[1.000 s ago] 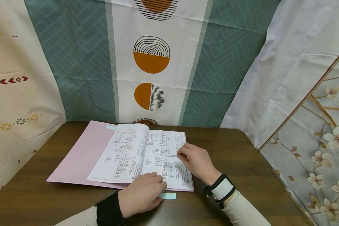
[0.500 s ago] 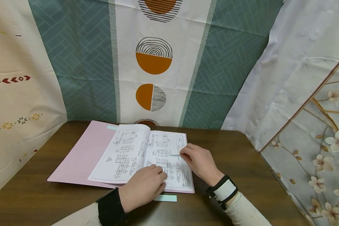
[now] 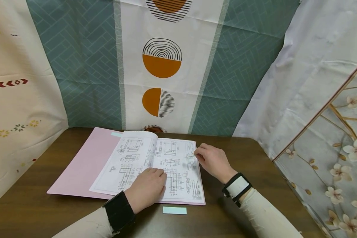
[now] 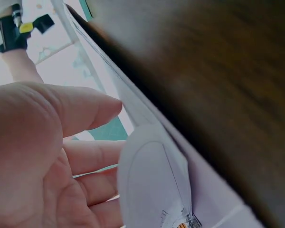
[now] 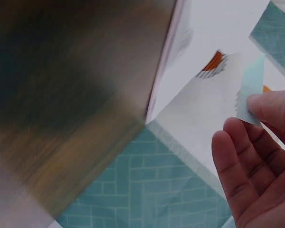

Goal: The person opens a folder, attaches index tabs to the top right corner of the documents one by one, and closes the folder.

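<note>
An open booklet [image 3: 181,165] of printed technical drawings lies on the table, its pink cover [image 3: 77,168] spread out to the left. My left hand [image 3: 147,190] rests on the pages near the lower middle, fingers fairly straight. In the left wrist view, a page [image 4: 142,180] curves up beside those fingers. Above the right edge of the right page, my right hand [image 3: 214,162] pinches a pale green paper strip [image 5: 253,83] between thumb and finger. The head view shows that strip nearly edge-on, so it looks like a thin line.
Another pale green strip [image 3: 174,210] lies on the wooden table [image 3: 235,152] just in front of the booklet. A similar strip [image 3: 116,134] sits at the top of the pink cover. Patterned cloths [image 3: 95,66] hang behind and at both sides.
My left hand has come off the strip on the table and moved up onto the pages. My right hand, still pinching its strip, has shifted right and slightly up.
</note>
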### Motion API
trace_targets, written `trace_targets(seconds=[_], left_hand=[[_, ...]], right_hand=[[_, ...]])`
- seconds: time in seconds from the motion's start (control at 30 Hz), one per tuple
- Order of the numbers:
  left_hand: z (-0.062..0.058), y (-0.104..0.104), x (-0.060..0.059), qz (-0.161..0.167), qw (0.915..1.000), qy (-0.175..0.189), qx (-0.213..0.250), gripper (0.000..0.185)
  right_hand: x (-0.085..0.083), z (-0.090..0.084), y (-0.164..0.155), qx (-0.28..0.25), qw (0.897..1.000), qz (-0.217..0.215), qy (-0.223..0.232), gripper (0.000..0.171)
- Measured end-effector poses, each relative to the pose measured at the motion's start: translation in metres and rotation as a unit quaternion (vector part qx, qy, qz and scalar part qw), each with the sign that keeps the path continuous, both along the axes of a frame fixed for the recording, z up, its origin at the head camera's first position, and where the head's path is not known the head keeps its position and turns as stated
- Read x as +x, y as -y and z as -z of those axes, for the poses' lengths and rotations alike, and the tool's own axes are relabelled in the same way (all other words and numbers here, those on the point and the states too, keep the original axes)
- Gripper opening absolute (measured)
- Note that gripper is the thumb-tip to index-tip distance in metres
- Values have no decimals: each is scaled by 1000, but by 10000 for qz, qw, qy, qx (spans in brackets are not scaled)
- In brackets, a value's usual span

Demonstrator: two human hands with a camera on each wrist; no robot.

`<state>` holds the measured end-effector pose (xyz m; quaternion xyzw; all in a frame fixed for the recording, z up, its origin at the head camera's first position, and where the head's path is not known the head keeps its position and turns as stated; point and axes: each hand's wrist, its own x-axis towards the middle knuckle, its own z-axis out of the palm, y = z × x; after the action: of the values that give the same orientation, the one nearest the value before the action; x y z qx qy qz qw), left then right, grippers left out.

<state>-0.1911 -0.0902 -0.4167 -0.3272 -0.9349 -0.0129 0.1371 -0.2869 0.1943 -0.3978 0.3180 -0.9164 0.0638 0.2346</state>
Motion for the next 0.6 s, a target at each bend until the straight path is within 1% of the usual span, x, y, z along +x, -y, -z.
trace_targets(seconds=[0.1,0.33,0.6], left_hand=[[0,-1,0,-68,9999,107,-14,34],[1,0,-1,-95,9999,84,37,29],[2,0,-3,-103,9999,109,-7,28]], right_hand=[[-11,2,-3,38,9999,85,-52,17],[-39,9,-9,168,9996,210,-97,9],[-69,13,-10,234,9992,200,-235,11]])
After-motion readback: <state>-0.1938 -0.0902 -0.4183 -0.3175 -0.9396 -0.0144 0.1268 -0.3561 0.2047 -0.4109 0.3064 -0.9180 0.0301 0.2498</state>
